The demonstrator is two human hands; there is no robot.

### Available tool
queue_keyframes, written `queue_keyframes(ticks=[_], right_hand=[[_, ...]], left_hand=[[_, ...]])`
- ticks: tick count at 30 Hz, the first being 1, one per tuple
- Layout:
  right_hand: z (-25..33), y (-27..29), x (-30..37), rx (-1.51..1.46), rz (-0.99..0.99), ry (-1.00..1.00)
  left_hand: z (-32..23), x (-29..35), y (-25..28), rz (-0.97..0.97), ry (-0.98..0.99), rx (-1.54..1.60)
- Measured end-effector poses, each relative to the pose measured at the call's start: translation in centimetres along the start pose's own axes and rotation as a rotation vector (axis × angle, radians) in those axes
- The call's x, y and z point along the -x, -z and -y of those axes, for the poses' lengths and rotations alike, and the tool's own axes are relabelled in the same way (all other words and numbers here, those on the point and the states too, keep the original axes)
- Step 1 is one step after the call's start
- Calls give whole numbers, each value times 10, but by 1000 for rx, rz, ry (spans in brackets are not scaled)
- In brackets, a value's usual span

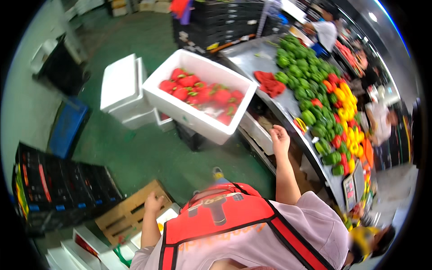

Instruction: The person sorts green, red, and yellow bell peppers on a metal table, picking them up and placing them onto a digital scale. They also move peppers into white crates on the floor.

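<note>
My right hand (280, 138) is raised beside the front edge of the metal table, its fingers loosely bent and nothing visible in them. To the left of it stands a white foam box (189, 118), open at the top, with several red bell peppers (188, 82) and a bit of clear plastic inside. My left hand (154, 203) hangs low over a wooden pallet (128, 210), fingers slightly curled, thumb apart, holding nothing I can see. Neither hand touches the box.
Green, red and yellow bell peppers (310, 85) are heaped on the metal table (245, 56), near a red cloth (270, 84) and a scale (350, 191). White foam boxes (120, 83) stand left. Black crates (67, 184) flank a blue platform (68, 126). Other people (325, 33) stand beyond the table.
</note>
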State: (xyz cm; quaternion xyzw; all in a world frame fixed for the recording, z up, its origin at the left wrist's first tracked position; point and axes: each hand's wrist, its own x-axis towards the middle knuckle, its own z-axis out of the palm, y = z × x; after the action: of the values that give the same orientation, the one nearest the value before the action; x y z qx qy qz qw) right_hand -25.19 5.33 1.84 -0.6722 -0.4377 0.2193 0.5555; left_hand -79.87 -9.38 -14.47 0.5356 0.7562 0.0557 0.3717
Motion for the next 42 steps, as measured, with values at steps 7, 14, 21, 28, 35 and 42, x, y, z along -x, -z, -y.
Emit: queue_keyframes(ticks=[7,14,21,28,35,42], right_hand=[[-31,131,53,139,-142,-103],[-102,292,82,282,-345,-251],[-185,428,99,434,-511,-324],[-196,435,81,494,-484,-270],[-187,431,81,505,-567,-275],[-191,415,78,607,-719,-324]], left_hand=[[-170,-23,-14,9,-458,-55],[-353,-1,-83,-2,-825,-76],[-522,33,-160,143,-1033,94],[-656,17,-208,248,-1210,102],[-798,43,-256,247,-1514,-20],[-879,17,-330,297,-1629,-222]])
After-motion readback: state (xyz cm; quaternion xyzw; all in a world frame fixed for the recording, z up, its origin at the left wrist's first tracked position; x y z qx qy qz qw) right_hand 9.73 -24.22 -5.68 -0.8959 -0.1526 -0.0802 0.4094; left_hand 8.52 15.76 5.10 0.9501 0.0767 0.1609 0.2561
